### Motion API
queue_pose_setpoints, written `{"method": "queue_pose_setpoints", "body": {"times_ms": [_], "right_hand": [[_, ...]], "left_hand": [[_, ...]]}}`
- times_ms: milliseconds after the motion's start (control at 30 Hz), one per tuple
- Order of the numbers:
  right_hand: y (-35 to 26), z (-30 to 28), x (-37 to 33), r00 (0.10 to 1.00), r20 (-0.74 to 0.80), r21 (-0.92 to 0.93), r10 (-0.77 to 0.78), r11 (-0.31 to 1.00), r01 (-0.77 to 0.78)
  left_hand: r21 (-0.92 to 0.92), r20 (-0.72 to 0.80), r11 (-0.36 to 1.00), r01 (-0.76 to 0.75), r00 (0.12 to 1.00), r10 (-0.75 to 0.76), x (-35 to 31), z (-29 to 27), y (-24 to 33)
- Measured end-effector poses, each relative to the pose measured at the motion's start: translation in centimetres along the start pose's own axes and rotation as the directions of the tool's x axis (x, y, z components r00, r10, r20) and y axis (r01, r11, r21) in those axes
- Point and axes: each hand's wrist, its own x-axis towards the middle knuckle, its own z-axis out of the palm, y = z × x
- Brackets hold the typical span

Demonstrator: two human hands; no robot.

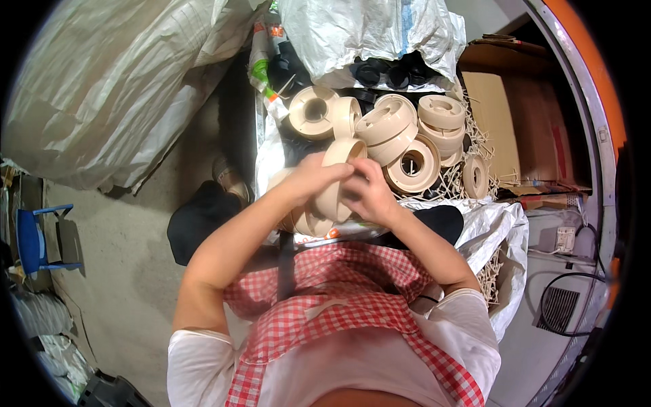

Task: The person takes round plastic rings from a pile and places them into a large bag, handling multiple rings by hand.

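Note:
My left hand [313, 178] is closed round a beige plastic ring [331, 197], which is held tilted above the pile in front of my lap. My right hand [369, 192] works at the ring's right side, its fingers bent and pressed together near the left thumb. Whatever the right fingertips pinch is too small or hidden to make out. Another beige ring [346, 149] stands just beyond my hands. More rings like it, each with a round hub in the middle, lie stacked behind, including one [412, 165] close to my right hand.
Thin beige sticks [489, 169] lie scattered at the right, with more in a white sack [505, 271]. Black round parts [390, 73] show under another white sack [373, 34] at the back. A cardboard box [495, 115] stands right; a blue stool [44, 237] and large sack [122, 88] are left.

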Motion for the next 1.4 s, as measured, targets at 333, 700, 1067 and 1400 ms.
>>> {"method": "queue_pose_setpoints", "body": {"times_ms": [333,700,1067,1400], "right_hand": [[1.3,1.0,-0.4,0.635,0.423,0.766,0.647,0.120,-0.632],[3.0,0.7,-2.0,0.747,0.598,0.799,0.290,-0.144,-0.584],[2.4,-0.9,-0.3,0.936,0.098,-0.326,0.339,0.899,-0.292],[8.0,-7.2,10.2,0.836,0.371,-0.721,0.404,0.693,-0.014]], "left_hand": [[0.429,0.002,0.847,-0.314,0.938,0.347,-0.2,0.6,-1.5],[0.302,-0.007,0.911,-0.280,0.955,0.296,-1.4,2.0,-0.5],[0.363,-0.160,0.889,-0.278,0.922,0.353,-0.3,-0.1,-2.5],[0.974,-0.211,0.120,0.191,0.961,0.178,-1.2,2.4,-1.5]]}}
